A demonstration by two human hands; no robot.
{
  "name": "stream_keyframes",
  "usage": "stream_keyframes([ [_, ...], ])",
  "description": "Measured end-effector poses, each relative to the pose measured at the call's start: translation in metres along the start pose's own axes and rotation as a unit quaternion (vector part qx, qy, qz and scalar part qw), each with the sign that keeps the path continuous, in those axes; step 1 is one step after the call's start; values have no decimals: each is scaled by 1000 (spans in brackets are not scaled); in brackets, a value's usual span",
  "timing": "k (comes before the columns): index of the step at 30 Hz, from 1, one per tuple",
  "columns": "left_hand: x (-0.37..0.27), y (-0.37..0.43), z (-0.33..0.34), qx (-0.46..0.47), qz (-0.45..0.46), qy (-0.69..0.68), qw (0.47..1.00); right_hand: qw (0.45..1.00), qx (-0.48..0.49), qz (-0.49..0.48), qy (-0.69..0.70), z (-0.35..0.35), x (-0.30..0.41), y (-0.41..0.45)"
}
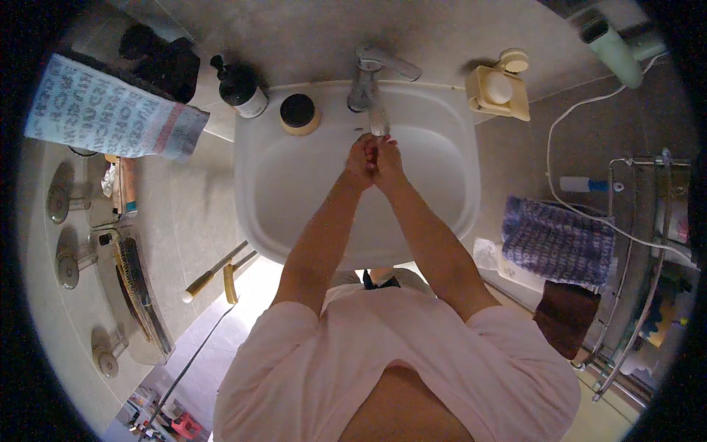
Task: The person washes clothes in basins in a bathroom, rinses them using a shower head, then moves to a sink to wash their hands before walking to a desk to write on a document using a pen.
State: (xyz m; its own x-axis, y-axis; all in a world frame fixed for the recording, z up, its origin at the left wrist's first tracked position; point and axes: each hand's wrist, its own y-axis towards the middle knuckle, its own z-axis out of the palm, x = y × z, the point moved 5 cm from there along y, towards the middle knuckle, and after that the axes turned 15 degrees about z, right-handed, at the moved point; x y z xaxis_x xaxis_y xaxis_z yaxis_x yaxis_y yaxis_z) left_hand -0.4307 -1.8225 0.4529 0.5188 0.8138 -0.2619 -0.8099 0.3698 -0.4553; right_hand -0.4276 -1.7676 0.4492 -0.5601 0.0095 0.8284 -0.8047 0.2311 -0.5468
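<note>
My left hand and my right hand meet over the white washbasin, wrists close together and fingers curled inward. A stream of water falls from the chrome faucet onto the fingertips. Between the palms I make out reddish fingers but no separate object; the finger positions are partly hidden. On the basin's back left rim sit a dark-lidded jar and a black pump bottle with a pale label. The faucet's lever points to the right.
A beige soap dish holding white soap is fixed at the back right. Left hang a blue towel and a glass shelf with a comb. Right are a hair dryer, its white cord, a purple towel and metal rails.
</note>
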Motion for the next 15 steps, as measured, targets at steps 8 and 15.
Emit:
stream_keyframes([
  [8,5,-7,1,85,23,-29,996,953,-60,-178,-237,-16,28,-29],
  [15,-9,-17,10,-67,46,323,943,983,-34,-138,-112,-50,142,-76],
])
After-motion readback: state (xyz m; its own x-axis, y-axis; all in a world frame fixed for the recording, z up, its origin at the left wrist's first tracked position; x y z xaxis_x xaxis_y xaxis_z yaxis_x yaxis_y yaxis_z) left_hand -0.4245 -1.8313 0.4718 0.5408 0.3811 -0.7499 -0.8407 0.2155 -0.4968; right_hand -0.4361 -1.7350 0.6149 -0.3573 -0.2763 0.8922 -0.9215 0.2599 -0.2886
